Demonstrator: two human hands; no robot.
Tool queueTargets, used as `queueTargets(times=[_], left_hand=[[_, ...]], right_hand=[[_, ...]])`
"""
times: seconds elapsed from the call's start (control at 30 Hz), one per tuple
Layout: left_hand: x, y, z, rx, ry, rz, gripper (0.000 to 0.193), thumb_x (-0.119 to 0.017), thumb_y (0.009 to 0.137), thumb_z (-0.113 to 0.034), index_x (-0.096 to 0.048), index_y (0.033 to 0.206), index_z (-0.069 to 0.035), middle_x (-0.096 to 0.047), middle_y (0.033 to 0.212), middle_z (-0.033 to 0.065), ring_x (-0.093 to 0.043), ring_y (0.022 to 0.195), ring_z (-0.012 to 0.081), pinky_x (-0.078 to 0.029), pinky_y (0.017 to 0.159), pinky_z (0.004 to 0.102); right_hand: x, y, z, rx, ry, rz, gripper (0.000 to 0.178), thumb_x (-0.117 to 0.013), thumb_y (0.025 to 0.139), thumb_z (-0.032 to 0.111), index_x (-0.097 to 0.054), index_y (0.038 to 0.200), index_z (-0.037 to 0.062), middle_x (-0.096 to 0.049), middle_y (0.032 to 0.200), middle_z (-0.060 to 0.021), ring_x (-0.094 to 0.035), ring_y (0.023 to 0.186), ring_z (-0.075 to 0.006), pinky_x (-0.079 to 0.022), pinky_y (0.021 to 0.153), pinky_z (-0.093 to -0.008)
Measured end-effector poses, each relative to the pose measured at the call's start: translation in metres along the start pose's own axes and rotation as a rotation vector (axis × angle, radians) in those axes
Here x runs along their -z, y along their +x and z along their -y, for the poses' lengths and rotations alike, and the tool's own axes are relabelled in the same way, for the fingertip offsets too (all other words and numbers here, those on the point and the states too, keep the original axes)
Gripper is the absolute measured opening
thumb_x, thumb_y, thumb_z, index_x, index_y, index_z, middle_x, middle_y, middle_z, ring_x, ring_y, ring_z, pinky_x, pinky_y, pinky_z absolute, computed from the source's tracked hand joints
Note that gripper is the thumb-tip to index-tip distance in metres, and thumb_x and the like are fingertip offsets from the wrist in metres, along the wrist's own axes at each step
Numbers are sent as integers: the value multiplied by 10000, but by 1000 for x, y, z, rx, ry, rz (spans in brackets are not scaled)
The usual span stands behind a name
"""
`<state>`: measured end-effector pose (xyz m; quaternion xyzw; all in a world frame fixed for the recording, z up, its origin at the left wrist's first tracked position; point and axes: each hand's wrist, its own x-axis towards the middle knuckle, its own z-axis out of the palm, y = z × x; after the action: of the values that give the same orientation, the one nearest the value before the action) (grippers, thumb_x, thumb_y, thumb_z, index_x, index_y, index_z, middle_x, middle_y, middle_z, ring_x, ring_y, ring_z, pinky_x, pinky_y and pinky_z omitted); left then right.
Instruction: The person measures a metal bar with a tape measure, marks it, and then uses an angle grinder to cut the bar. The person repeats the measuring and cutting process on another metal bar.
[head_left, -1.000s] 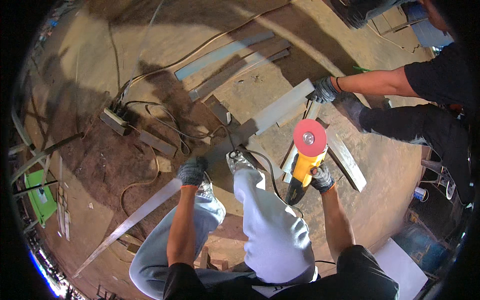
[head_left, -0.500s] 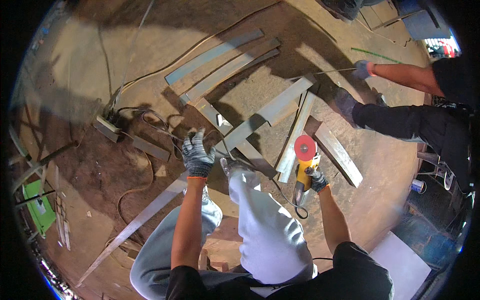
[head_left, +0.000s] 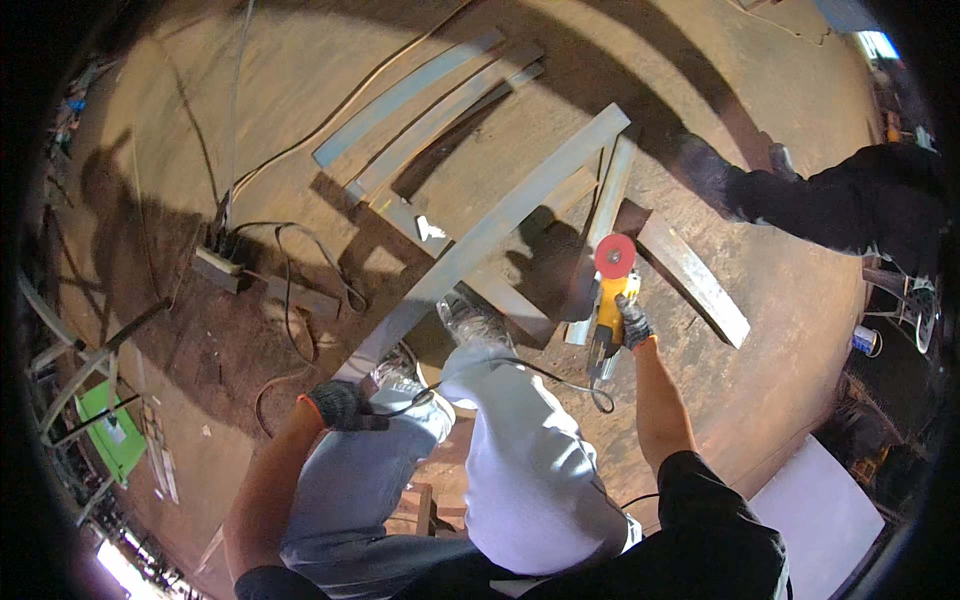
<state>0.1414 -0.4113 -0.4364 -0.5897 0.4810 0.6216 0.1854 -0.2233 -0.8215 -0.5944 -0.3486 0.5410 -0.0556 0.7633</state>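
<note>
My right hand [head_left: 634,325], in a dark grey glove, grips a yellow angle grinder [head_left: 609,315]. Its red disc [head_left: 615,256] points away from me. My left hand [head_left: 345,405], gloved as well, is beside my left knee, closed around the grinder's black power cord [head_left: 428,389]. From there the cord runs across my legs to the grinder. A long flat metal bar [head_left: 500,212] slants from the upper middle down past my shoes toward my left hand, lying over other metal pieces [head_left: 508,300].
Several metal strips [head_left: 420,100] lie on the floor beyond. A rusty-edged metal piece [head_left: 695,275] is right of the grinder. A power strip [head_left: 217,268] with cords sits at left. A co-worker's dark-clad leg [head_left: 820,205] extends in from the right. A white sheet [head_left: 815,520] is lower right.
My left hand has moved from above the bar down beside my left knee, drawing the cord across my legs. The grinder stays in my right hand. The co-worker's hand has left view.
</note>
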Motion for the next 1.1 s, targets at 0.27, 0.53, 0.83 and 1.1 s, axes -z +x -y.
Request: queueTargets(times=[0.27,0.53,0.83,1.1], left_hand=[[-11,32,33,415,-175,-800,771,-674,702,-425,-360,1268,-7,-459,1220,239,-460,1136,334,-380,932,391],[13,94,5,434,-467,-725,458,-659,672,-376,-578,1020,-89,-599,992,195,-563,942,367,-469,770,432],[54,116,-15,287,-386,-887,445,-596,720,-277,-525,1094,-48,-600,1003,195,-578,939,354,-457,794,442],[62,125,-28,333,-486,-845,534,-642,679,-288,-494,1132,-49,-570,1071,206,-540,1010,366,-430,853,429]], right_hand=[[1,15,-14,-87,284,-103,348,-666,755,264,-547,1048,118,-605,872,-26,-598,740,-199,-506,632,-344],[10,1,-31,-66,308,-30,457,-686,742,284,-513,1121,97,-597,1001,-50,-578,911,-238,-482,787,-409],[7,4,-21,-96,257,26,442,-671,733,230,-509,1114,75,-599,968,-76,-575,907,-270,-467,823,-431],[-10,3,12,-60,149,94,407,-657,749,266,-521,1096,101,-604,941,-61,-597,825,-237,-500,725,-398]])
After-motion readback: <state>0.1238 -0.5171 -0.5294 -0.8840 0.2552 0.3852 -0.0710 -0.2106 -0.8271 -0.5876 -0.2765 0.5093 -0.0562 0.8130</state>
